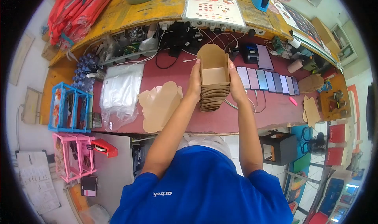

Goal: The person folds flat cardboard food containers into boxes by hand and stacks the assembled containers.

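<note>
Between my two hands is a stack of nested brown cardboard food boxes, held above the desk with the open top box facing me. My left hand presses on the stack's left side, fingers mostly hidden behind it. My right hand grips the right side, its thumb along the upper edge. Flat, unfolded box blanks lie on the desk left of the stack, below my left forearm.
A row of several phones lies to the right, with cables nearby. Clear plastic bags and a blue basket rack are at left. More brown cardboard lies at the right edge. A wooden shelf spans the back.
</note>
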Action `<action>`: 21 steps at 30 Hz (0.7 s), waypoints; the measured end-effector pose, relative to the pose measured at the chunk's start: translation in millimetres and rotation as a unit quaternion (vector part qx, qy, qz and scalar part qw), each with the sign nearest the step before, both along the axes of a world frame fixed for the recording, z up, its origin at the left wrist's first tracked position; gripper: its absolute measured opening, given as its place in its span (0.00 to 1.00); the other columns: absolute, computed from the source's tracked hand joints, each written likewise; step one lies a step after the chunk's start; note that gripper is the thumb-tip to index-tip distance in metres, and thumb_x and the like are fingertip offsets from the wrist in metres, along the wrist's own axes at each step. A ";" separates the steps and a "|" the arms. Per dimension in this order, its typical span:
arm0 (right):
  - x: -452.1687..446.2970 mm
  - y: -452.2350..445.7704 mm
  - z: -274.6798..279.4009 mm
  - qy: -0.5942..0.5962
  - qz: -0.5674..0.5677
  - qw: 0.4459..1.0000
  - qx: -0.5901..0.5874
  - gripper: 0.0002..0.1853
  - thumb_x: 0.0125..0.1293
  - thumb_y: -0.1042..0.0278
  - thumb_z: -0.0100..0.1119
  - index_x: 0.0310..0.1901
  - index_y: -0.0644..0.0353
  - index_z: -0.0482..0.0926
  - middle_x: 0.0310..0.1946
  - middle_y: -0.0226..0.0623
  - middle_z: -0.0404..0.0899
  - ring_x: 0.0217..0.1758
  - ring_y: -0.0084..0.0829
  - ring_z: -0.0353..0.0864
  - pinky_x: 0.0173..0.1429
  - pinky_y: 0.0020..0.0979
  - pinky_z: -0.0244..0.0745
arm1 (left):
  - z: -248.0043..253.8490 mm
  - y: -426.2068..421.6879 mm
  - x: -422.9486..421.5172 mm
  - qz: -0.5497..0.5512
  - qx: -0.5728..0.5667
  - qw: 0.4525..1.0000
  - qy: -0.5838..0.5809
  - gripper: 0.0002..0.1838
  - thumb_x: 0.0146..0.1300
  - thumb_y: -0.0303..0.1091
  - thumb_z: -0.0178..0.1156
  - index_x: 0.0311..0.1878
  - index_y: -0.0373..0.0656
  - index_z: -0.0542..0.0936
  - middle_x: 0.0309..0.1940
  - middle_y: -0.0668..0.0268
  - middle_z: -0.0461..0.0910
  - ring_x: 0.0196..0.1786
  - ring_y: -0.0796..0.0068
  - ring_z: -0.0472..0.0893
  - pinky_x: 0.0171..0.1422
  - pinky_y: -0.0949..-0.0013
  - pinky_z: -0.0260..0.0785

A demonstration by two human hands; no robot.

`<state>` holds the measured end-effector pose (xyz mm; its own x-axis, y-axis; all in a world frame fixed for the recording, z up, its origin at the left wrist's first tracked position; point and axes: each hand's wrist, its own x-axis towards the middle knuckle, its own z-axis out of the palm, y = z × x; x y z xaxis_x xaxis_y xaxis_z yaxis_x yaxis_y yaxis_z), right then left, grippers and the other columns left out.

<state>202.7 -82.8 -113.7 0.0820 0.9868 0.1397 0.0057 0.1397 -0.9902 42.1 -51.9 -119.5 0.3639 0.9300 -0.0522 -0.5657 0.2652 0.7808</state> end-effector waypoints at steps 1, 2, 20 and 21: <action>-0.1 0.9 -2.4 -0.005 -0.012 1.000 0.009 0.36 0.88 0.44 0.36 0.83 0.64 0.60 0.83 0.48 0.62 0.86 0.39 0.59 0.88 0.36 0.49 | 0.5 -1.9 1.6 0.010 0.000 1.000 0.000 0.41 0.81 0.68 0.42 0.80 0.43 0.68 0.73 0.56 0.76 0.73 0.64 0.78 0.75 0.59 0.71; 1.8 -0.3 -3.7 0.029 -0.008 1.000 -0.007 0.36 0.89 0.44 0.35 0.83 0.67 0.58 0.84 0.48 0.60 0.87 0.40 0.57 0.89 0.37 0.47 | 0.6 -4.2 3.4 0.034 -0.006 0.999 -0.013 0.37 0.83 0.64 0.42 0.76 0.41 0.71 0.68 0.57 0.80 0.67 0.67 0.81 0.71 0.63 0.74; -131.5 -108.0 -108.3 -0.194 0.080 0.977 -0.038 0.20 0.65 0.64 0.72 0.54 0.65 0.82 0.45 0.51 0.85 0.46 0.51 0.85 0.53 0.46 0.79 | -260.7 -109.8 -315.1 0.343 -0.018 0.696 0.630 0.23 0.64 0.38 0.74 0.59 0.38 0.84 0.55 0.49 0.87 0.59 0.49 0.86 0.67 0.55 0.76; -141.1 -90.7 -145.1 -0.263 0.047 0.963 -0.023 0.25 0.64 0.62 0.75 0.57 0.65 0.80 0.48 0.52 0.84 0.49 0.51 0.84 0.55 0.47 0.79 | -249.5 -119.9 -297.0 0.312 0.003 0.696 0.647 0.25 0.61 0.39 0.77 0.58 0.38 0.84 0.54 0.49 0.87 0.59 0.47 0.85 0.67 0.53 0.76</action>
<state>61.6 -173.5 -258.8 -0.0791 0.9924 0.0939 0.4969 0.1209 -0.8593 -254.9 -171.9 -369.0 -0.4589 0.8875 0.0428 0.6084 0.2787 0.7431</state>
